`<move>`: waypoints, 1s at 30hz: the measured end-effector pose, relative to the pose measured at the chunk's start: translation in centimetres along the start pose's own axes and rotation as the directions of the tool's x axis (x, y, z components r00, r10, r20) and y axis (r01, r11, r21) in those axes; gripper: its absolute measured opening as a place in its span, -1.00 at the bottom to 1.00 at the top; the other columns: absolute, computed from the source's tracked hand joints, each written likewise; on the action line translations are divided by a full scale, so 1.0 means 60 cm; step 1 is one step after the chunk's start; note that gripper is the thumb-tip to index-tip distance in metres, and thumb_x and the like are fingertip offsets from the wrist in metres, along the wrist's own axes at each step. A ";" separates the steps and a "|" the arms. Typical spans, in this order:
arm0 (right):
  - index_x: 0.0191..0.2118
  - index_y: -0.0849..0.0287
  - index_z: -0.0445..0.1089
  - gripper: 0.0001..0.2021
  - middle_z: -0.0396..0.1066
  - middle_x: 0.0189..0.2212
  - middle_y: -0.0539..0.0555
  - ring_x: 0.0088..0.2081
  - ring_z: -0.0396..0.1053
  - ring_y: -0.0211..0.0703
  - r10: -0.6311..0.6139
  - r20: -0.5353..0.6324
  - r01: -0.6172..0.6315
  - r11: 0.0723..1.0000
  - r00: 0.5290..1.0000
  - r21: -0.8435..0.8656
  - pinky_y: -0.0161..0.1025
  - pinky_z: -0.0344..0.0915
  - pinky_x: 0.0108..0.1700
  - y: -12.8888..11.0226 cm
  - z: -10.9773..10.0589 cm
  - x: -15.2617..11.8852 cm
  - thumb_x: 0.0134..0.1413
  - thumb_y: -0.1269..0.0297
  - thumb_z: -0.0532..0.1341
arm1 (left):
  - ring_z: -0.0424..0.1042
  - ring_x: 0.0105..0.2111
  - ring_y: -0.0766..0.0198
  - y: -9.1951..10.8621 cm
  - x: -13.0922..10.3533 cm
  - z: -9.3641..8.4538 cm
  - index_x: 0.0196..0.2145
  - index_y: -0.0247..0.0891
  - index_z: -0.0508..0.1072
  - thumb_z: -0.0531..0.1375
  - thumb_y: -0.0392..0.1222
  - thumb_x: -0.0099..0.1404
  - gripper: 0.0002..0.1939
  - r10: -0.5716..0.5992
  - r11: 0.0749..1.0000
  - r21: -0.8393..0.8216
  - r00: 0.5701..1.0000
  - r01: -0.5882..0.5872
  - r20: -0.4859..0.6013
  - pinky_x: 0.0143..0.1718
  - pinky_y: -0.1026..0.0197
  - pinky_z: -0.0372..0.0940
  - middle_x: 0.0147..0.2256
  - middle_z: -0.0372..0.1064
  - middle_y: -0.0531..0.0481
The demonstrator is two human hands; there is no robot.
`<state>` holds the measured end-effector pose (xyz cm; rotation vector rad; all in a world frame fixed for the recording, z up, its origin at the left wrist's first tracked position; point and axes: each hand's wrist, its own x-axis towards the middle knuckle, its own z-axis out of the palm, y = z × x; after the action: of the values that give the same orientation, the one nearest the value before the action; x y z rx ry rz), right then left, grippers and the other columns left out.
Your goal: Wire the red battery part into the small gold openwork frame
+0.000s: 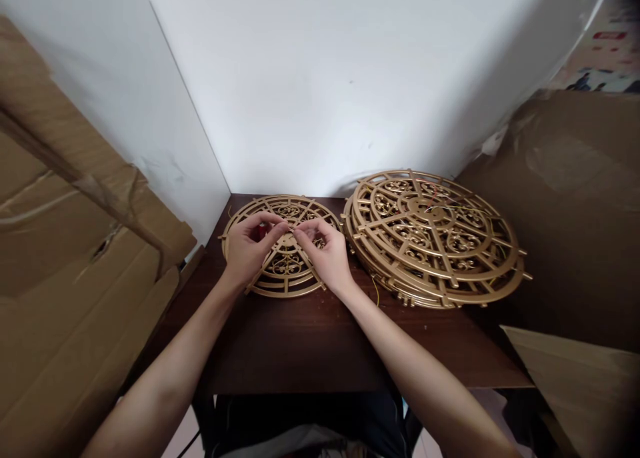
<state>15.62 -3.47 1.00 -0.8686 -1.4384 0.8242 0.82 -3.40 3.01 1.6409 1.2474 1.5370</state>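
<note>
A round gold lattice disc with scrollwork lies flat on the dark brown table. Over its centre, my left hand and my right hand meet almost fingertip to fingertip. Both hands are pinched, thumb against fingers, and whatever they hold between them is too small to make out. A small red object shows inside the curl of my left hand; part of it is hidden by the fingers.
To the right stands a stack of larger gold lattice discs with thin wires on top. A yellow wire hangs by the stack. Cardboard flanks the left, more cardboard the right. The white wall rises behind the table.
</note>
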 end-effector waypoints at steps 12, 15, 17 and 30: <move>-0.41 0.17 0.44 -0.83 0.35 -0.54 -0.05 -0.50 0.21 -0.30 0.196 -0.024 -0.188 0.965 0.980 0.185 -0.31 0.17 -0.42 -0.002 0.001 0.006 -0.05 0.17 0.31 | 0.10 -0.60 0.41 -0.009 0.000 0.002 -0.41 -0.27 0.51 0.28 -0.14 0.17 -0.86 0.074 0.992 0.095 0.993 -0.084 0.096 -0.57 0.32 0.02 -0.58 0.25 0.10; -0.42 0.17 0.43 -0.80 0.36 -0.54 -0.06 -0.49 0.23 -0.30 0.259 -0.031 -0.241 0.930 0.965 0.276 -0.31 0.18 -0.41 -0.003 0.004 0.007 -0.12 0.15 0.34 | 0.07 -0.61 0.41 -0.008 0.001 0.002 -0.41 -0.26 0.51 0.29 -0.13 0.16 -0.86 0.079 0.989 0.119 0.991 -0.092 0.105 -0.58 0.31 0.00 -0.61 0.21 0.12; -0.42 0.17 0.42 -0.79 0.34 -0.57 -0.08 -0.50 0.23 -0.31 0.305 -0.016 -0.283 0.902 0.952 0.327 -0.32 0.19 -0.42 -0.003 0.006 0.007 -0.14 0.15 0.35 | 0.06 -0.62 0.42 -0.006 0.001 0.002 -0.41 -0.26 0.51 0.29 -0.14 0.16 -0.87 0.075 0.987 0.137 0.991 -0.089 0.107 -0.59 0.32 -0.01 -0.62 0.19 0.14; -0.41 0.17 0.43 -0.73 0.30 -0.58 -0.09 -0.53 0.17 -0.36 0.402 0.005 -0.351 0.793 0.915 0.497 -0.36 0.10 -0.49 0.012 0.011 0.007 -0.22 0.12 0.39 | 0.09 -0.61 0.43 -0.007 -0.001 0.001 -0.40 -0.25 0.48 0.26 -0.15 0.19 -0.88 0.099 0.979 0.157 0.980 -0.126 0.171 -0.60 0.32 0.02 -0.54 0.29 0.10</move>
<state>15.00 -2.75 0.55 -0.7940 -0.9011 1.3608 0.81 -3.28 2.61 1.9337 1.2420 1.3626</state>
